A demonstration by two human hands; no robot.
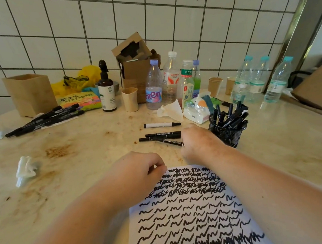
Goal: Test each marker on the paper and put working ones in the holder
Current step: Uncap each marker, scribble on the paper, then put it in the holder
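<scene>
A white paper (191,215) covered in rows of black scribbles lies at the near edge of the counter. My left hand (139,173) rests at its top left corner, with curled fingers and thumb pinching the corner. Beyond the paper lie a white-barrelled marker (160,124) and three black markers (163,134), all capped. My right hand (195,140) is blurred at the right ends of the black markers, back towards me, so its fingertips are hidden. A black mesh holder (226,134) with several markers stands just right of that hand.
A bunch of black markers (47,119) lies at the far left beside a wooden box (30,93). Bottles (153,84), paper cups (129,99), a cardboard box (132,51), tissues (171,109) and a wipes pack stand along the tiled wall. A crumpled tissue (25,169) lies at the left.
</scene>
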